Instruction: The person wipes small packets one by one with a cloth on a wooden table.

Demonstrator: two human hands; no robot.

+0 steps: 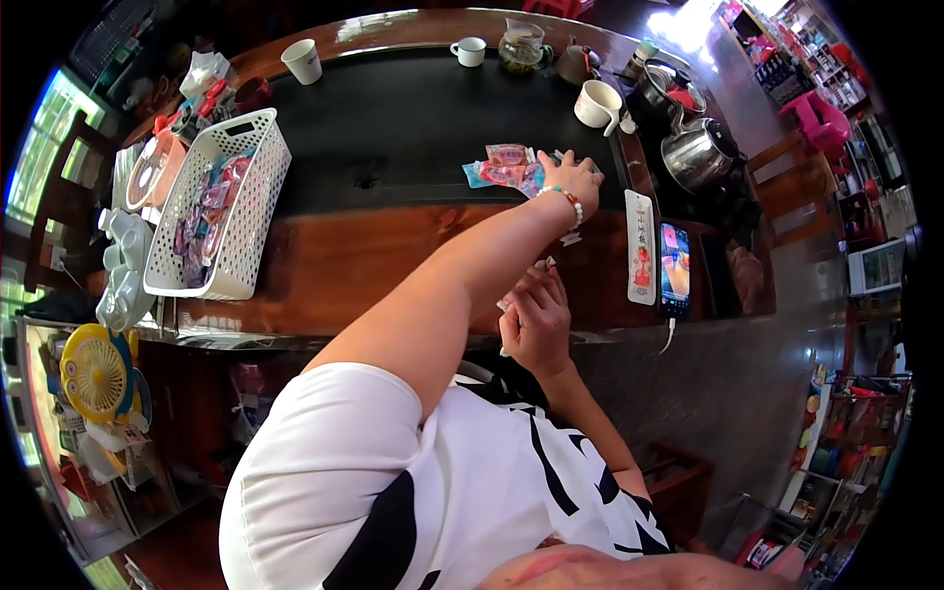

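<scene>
My left hand [571, 177], with a beaded bracelet on its wrist, reaches across the table and lies fingers spread at the right end of a small pile of pink and blue plastic packets [503, 175]. Its fingers touch that end of the pile; what lies under the palm is hidden. Closer to my body, my right hand [538, 320] is curled closed at the table's near edge. Small whitish bits poke out between its fingers, too small to name. A few white scraps [571, 238] lie just below my left wrist.
A white perforated basket [267, 197] of similar packets stands left. A phone [675, 264] on a cable and a long printed box [640, 246] lie right. Behind are a paper cup [302, 62], mugs, a glass teapot [522, 46] and a steel kettle [696, 152].
</scene>
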